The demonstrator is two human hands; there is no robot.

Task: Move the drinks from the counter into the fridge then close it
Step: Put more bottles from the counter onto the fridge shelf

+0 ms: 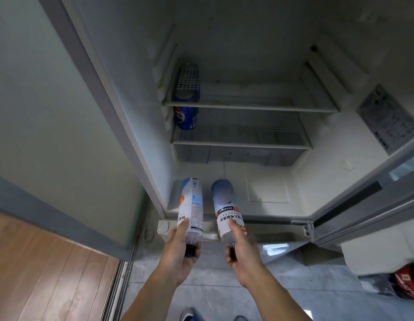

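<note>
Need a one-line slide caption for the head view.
Left hand and right hand each hold a bottle toward the open fridge.

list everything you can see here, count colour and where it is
fridge: one, white inside, open, fills the middle of the view
shelves: two, clear with pale front edges, inside the fridge, one above the other
can: one, blue, on the lower shelf at its left end
bottles: two, white labels with blue ends and dark caps, one per hand, at the fridge's bottom opening
fridge door: one, grey, swung open at the right
floor: wood at the left, grey tile under the person
red object: one, at the right edge, too cropped to name
left hand: one, holding the left bottle near its cap
right hand: one, holding the right bottle near its cap
</note>
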